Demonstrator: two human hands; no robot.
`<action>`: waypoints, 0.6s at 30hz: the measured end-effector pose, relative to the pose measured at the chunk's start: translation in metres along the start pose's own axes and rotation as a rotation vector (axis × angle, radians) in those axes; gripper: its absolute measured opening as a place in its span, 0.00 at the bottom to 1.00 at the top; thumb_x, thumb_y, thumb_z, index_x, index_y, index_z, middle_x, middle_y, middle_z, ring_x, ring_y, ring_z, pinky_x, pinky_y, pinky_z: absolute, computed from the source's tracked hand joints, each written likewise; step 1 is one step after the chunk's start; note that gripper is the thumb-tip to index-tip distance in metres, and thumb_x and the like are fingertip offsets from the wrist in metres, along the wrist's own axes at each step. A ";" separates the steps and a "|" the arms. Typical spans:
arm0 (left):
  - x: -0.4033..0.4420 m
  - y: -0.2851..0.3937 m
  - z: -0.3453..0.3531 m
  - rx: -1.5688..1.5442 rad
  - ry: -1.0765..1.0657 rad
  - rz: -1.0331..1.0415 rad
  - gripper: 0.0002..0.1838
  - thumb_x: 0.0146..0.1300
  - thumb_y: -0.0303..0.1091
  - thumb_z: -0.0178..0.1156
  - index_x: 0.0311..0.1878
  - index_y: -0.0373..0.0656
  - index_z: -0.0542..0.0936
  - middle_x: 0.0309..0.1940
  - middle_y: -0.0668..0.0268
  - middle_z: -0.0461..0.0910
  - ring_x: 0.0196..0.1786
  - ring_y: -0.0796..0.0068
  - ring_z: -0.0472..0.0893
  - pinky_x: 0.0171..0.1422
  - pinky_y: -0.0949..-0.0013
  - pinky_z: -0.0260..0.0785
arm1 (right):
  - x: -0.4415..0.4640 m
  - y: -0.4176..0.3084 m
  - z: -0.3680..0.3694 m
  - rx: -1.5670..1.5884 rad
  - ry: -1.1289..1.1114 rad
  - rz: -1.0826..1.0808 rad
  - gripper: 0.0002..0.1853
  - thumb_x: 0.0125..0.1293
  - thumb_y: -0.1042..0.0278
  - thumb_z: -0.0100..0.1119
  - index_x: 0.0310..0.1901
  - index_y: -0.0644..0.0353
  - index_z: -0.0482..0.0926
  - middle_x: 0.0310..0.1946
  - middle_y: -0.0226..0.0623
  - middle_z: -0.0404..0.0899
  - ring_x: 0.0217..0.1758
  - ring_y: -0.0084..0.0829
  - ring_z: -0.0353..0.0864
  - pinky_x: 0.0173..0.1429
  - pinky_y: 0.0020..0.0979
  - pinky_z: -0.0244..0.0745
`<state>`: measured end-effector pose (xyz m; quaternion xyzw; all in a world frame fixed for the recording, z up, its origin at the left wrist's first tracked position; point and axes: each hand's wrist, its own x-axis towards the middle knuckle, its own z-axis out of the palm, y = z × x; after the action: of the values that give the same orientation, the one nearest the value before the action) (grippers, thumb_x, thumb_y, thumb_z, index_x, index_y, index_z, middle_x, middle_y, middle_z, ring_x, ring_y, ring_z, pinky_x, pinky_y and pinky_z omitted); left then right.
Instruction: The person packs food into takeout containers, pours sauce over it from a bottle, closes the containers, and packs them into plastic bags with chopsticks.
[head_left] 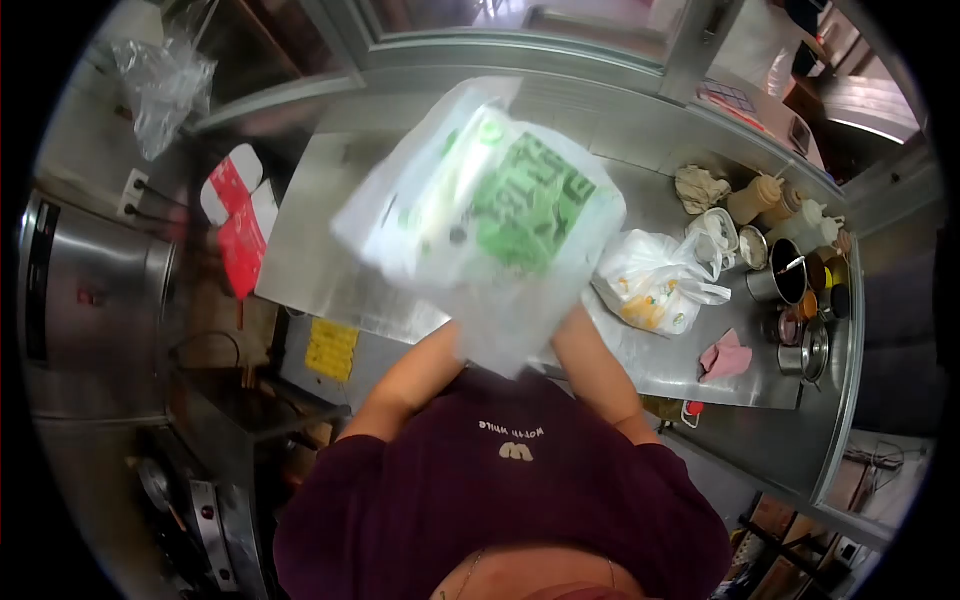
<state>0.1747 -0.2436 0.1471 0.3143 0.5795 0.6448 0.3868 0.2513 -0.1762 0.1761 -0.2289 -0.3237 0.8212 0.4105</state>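
Observation:
A white plastic bag (400, 225), blurred by motion, is held up in front of me above the steel counter. Green print (535, 200) shows on the package inside, through the thin plastic. My left hand (453, 340) reaches behind the bag's lower left side, and only the wrist shows. On the other side, my right hand (574, 328) goes behind the lower right edge in the same way. Both hands bear the bag between them, with their fingers hidden behind it. A second white plastic bag (650, 285) with orange print stands on the counter, to the right of my right hand.
Along the right end of the steel counter (335, 210) stand squeeze bottles (755, 198), a dark pot (787, 272) and several jars. A pink cloth (725, 356) lies near the front edge. Red and white cartons (240, 225) are at the left. A clear bag (165, 85) hangs upper left.

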 end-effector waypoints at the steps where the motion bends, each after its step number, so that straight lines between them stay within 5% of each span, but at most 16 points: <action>1: -0.001 -0.004 0.000 -0.002 -0.004 -0.004 0.29 0.66 0.46 0.45 0.62 0.35 0.58 0.51 0.59 0.72 0.49 0.69 0.74 0.52 0.65 0.68 | 0.008 -0.004 0.003 -0.001 -0.015 -0.026 0.17 0.65 0.65 0.46 0.53 0.62 0.67 0.48 0.38 0.70 0.47 0.31 0.72 0.51 0.30 0.70; 4: 0.007 -0.006 -0.030 -0.127 0.017 -0.073 0.29 0.66 0.47 0.44 0.63 0.35 0.57 0.51 0.59 0.71 0.49 0.69 0.74 0.52 0.65 0.68 | 0.028 -0.012 0.009 0.005 -0.049 -0.092 0.17 0.66 0.64 0.46 0.53 0.62 0.67 0.48 0.38 0.70 0.47 0.31 0.72 0.51 0.30 0.70; 7: 0.007 0.024 -0.060 -0.683 0.103 -0.269 0.31 0.66 0.48 0.44 0.65 0.36 0.54 0.53 0.58 0.70 0.50 0.69 0.74 0.52 0.65 0.68 | 0.044 -0.014 0.017 0.006 -0.086 -0.125 0.16 0.66 0.64 0.45 0.53 0.62 0.67 0.48 0.38 0.70 0.47 0.31 0.72 0.51 0.30 0.70; 8: 0.015 0.030 -0.061 -0.459 0.066 -0.266 0.34 0.67 0.56 0.37 0.65 0.37 0.55 0.52 0.57 0.70 0.50 0.66 0.74 0.51 0.64 0.68 | 0.047 -0.010 0.020 0.009 -0.090 -0.127 0.16 0.66 0.64 0.45 0.53 0.62 0.67 0.48 0.38 0.70 0.47 0.31 0.72 0.51 0.30 0.70; 10: 0.037 0.035 -0.058 -0.172 -0.037 -0.238 0.33 0.67 0.55 0.38 0.65 0.38 0.55 0.53 0.58 0.70 0.50 0.66 0.74 0.52 0.64 0.68 | 0.056 -0.003 0.027 0.003 -0.105 -0.106 0.17 0.66 0.64 0.45 0.53 0.61 0.66 0.48 0.38 0.70 0.48 0.31 0.72 0.52 0.30 0.70; 18: 0.029 0.021 -0.025 -0.107 -0.215 -0.158 0.31 0.66 0.54 0.39 0.64 0.40 0.57 0.53 0.59 0.70 0.52 0.66 0.72 0.54 0.65 0.66 | 0.052 0.005 0.037 0.037 -0.049 -0.040 0.17 0.67 0.64 0.42 0.55 0.61 0.64 0.50 0.38 0.69 0.50 0.32 0.70 0.54 0.30 0.69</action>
<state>0.1364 -0.2319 0.1637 0.3137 0.5224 0.6052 0.5123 0.1955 -0.1483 0.1918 -0.1944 -0.3232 0.8240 0.4229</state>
